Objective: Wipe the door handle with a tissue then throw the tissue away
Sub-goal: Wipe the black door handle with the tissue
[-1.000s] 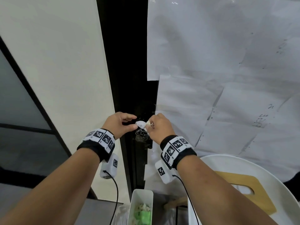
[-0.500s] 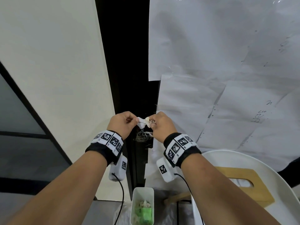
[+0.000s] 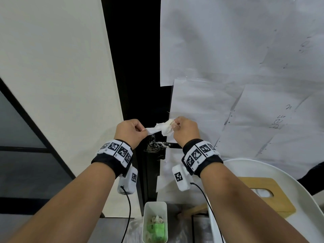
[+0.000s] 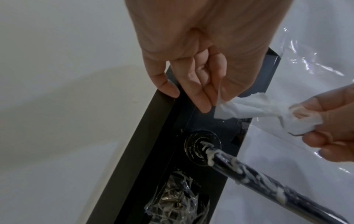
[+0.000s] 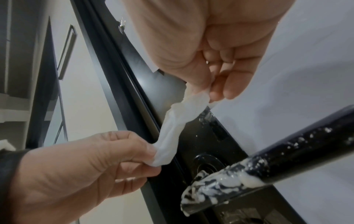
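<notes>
Both hands are up in front of the black door frame, just above the handle. The left hand pinches one end of the tissue between thumb and fingers; the right hand grips the bunched other end, so the tissue stretches between them, clear of the handle. The handle, a dark bar, is streaked with pale cream near its round base. Paper sheets cover the door to the right. Low down stands a white bin holding crumpled tissues and something green, beside a white chair.
</notes>
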Demonstrator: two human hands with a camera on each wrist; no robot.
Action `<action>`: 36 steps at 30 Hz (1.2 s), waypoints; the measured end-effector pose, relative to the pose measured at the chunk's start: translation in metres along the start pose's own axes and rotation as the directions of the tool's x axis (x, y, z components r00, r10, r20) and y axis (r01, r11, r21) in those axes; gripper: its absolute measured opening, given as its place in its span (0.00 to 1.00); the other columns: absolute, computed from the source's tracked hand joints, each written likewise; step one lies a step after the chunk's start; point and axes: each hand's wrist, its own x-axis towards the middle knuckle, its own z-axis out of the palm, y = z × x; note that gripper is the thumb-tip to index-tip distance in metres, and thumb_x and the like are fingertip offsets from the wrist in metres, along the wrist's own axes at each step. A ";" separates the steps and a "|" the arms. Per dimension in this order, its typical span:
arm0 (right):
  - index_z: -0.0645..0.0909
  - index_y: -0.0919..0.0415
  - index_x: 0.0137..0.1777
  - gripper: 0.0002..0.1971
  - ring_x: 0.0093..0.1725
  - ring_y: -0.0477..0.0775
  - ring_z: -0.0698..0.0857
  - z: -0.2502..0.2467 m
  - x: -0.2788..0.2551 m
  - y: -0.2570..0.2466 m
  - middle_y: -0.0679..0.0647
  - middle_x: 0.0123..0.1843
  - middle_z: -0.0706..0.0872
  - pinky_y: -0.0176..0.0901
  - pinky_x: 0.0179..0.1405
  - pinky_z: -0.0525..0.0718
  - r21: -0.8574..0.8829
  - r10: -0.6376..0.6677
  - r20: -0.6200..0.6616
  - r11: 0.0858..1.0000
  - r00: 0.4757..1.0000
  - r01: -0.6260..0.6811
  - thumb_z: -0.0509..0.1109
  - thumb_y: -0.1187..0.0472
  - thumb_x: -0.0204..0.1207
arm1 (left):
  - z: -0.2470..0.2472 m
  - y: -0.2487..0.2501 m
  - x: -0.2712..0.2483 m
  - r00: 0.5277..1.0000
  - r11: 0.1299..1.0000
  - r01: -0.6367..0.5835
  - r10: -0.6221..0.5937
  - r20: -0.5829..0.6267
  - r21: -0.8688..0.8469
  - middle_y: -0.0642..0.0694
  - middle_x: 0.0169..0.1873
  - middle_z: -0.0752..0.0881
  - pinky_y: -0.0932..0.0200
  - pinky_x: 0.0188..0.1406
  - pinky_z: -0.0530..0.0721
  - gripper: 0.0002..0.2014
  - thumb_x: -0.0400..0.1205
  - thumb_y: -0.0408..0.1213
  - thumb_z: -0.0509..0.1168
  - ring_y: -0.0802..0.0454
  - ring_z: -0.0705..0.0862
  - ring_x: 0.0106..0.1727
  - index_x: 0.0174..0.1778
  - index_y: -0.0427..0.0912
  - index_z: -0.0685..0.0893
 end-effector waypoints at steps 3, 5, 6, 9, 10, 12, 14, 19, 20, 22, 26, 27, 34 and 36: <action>0.83 0.64 0.56 0.10 0.54 0.61 0.85 -0.004 0.003 0.000 0.61 0.52 0.88 0.44 0.52 0.79 0.018 0.007 -0.038 1.000 0.999 -0.007 0.61 0.64 0.82 | -0.002 -0.001 -0.001 1.000 0.999 0.007 -0.007 0.004 -0.032 0.47 0.29 0.86 0.67 0.28 0.76 0.03 0.72 0.33 0.72 0.56 0.81 0.29 0.36 0.44 0.84; 0.82 0.64 0.55 0.10 0.54 0.61 0.84 -0.005 0.003 0.000 0.61 0.52 0.88 0.45 0.52 0.79 0.040 0.017 -0.038 0.999 0.999 -0.016 0.61 0.64 0.82 | -0.001 -0.001 -0.003 0.998 0.997 0.001 0.003 0.057 -0.073 0.48 0.33 0.88 0.69 0.31 0.77 0.08 0.73 0.29 0.69 0.55 0.84 0.33 0.43 0.47 0.83; 0.82 0.64 0.55 0.10 0.53 0.60 0.84 -0.004 0.003 0.001 0.61 0.51 0.87 0.44 0.51 0.79 0.050 0.020 -0.032 0.999 0.999 -0.019 0.61 0.64 0.82 | 0.000 0.000 -0.003 0.996 0.995 -0.001 0.010 0.093 -0.099 0.49 0.35 0.89 0.69 0.33 0.78 0.11 0.75 0.26 0.66 0.55 0.85 0.35 0.46 0.48 0.83; 0.80 0.62 0.56 0.10 0.46 0.56 0.81 -0.004 0.002 0.000 0.57 0.46 0.83 0.40 0.44 0.75 0.088 0.023 -0.005 0.996 1.000 -0.023 0.59 0.65 0.82 | 0.004 0.007 -0.004 0.983 0.991 0.001 0.023 0.180 -0.132 0.51 0.39 0.88 0.69 0.36 0.79 0.16 0.78 0.24 0.61 0.56 0.84 0.36 0.50 0.49 0.87; 0.80 0.61 0.56 0.10 0.44 0.54 0.80 -0.004 0.002 0.000 0.54 0.45 0.82 0.38 0.44 0.73 0.105 0.023 -0.005 0.994 1.000 -0.022 0.58 0.65 0.82 | 0.005 0.009 -0.004 0.978 0.993 0.011 0.013 0.206 -0.117 0.50 0.39 0.87 0.68 0.35 0.78 0.15 0.79 0.26 0.61 0.53 0.84 0.36 0.50 0.49 0.89; 0.79 0.59 0.55 0.09 0.43 0.53 0.80 -0.004 0.003 0.001 0.53 0.45 0.82 0.38 0.43 0.73 0.132 0.015 -0.013 0.991 1.000 -0.013 0.59 0.64 0.81 | 0.007 0.011 -0.002 0.966 0.992 0.043 -0.011 0.258 -0.119 0.47 0.41 0.89 0.62 0.39 0.81 0.13 0.79 0.31 0.62 0.44 0.86 0.41 0.47 0.50 0.89; 0.79 0.58 0.54 0.09 0.38 0.51 0.80 -0.005 0.003 0.000 0.52 0.44 0.82 0.39 0.41 0.75 0.146 -0.005 -0.012 0.989 1.000 0.006 0.59 0.64 0.81 | 0.008 0.012 -0.001 0.958 0.989 0.063 -0.023 0.287 -0.131 0.43 0.41 0.90 0.58 0.43 0.84 0.12 0.78 0.33 0.63 0.39 0.88 0.47 0.47 0.52 0.89; 0.79 0.55 0.54 0.10 0.34 0.46 0.77 -0.008 0.003 -0.003 0.52 0.48 0.84 0.39 0.37 0.73 0.199 -0.045 -0.002 0.979 0.999 0.044 0.58 0.64 0.82 | 0.009 0.015 -0.001 0.959 0.986 0.050 -0.002 0.285 -0.162 0.40 0.40 0.91 0.57 0.44 0.85 0.12 0.78 0.34 0.66 0.38 0.88 0.47 0.51 0.54 0.89; 0.80 0.55 0.55 0.10 0.37 0.48 0.78 -0.008 0.003 -0.004 0.52 0.50 0.84 0.38 0.39 0.73 0.211 -0.050 0.008 0.976 0.999 0.047 0.58 0.64 0.82 | 0.010 0.016 -0.001 0.958 0.983 0.038 0.014 0.286 -0.178 0.41 0.42 0.90 0.57 0.45 0.85 0.12 0.79 0.34 0.66 0.41 0.88 0.47 0.53 0.53 0.88; 0.80 0.57 0.56 0.10 0.44 0.50 0.79 -0.008 0.003 -0.006 0.52 0.53 0.84 0.38 0.43 0.72 0.211 -0.054 0.032 0.976 0.998 0.046 0.57 0.64 0.83 | 0.011 0.017 -0.001 0.947 0.984 0.001 0.056 0.316 -0.179 0.46 0.48 0.89 0.62 0.49 0.83 0.14 0.80 0.32 0.66 0.50 0.87 0.48 0.59 0.50 0.86; 0.79 0.60 0.58 0.11 0.48 0.50 0.79 -0.008 0.004 -0.008 0.52 0.50 0.82 0.37 0.46 0.73 0.247 -0.040 0.043 0.969 0.998 0.029 0.57 0.65 0.83 | 0.016 0.016 -0.001 0.923 0.992 -0.080 0.111 0.368 -0.098 0.50 0.59 0.83 0.57 0.58 0.84 0.18 0.79 0.33 0.68 0.50 0.86 0.53 0.65 0.47 0.83; 0.79 0.59 0.57 0.11 0.48 0.50 0.79 -0.008 0.005 -0.008 0.52 0.49 0.81 0.37 0.45 0.73 0.263 -0.033 0.041 0.965 0.999 0.021 0.57 0.65 0.83 | 0.016 0.015 -0.001 0.922 0.991 -0.100 0.125 0.367 -0.086 0.49 0.58 0.82 0.55 0.58 0.85 0.16 0.80 0.33 0.68 0.48 0.86 0.52 0.63 0.47 0.85; 0.76 0.57 0.53 0.07 0.48 0.59 0.84 -0.007 0.008 -0.004 0.54 0.54 0.78 0.41 0.35 0.83 0.307 0.042 0.071 0.950 0.997 -0.062 0.58 0.66 0.83 | 0.014 0.007 0.003 0.966 0.995 -0.080 0.092 0.242 -0.060 0.45 0.40 0.88 0.63 0.43 0.82 0.04 0.81 0.38 0.66 0.49 0.86 0.44 0.42 0.45 0.83; 0.73 0.55 0.52 0.09 0.46 0.61 0.86 -0.008 0.007 -0.002 0.53 0.55 0.77 0.44 0.32 0.88 0.311 0.051 0.080 0.947 0.995 -0.073 0.58 0.69 0.82 | 0.012 0.005 0.004 0.978 0.998 -0.068 0.070 0.195 -0.017 0.43 0.39 0.87 0.64 0.39 0.79 0.03 0.81 0.39 0.66 0.48 0.85 0.41 0.43 0.46 0.82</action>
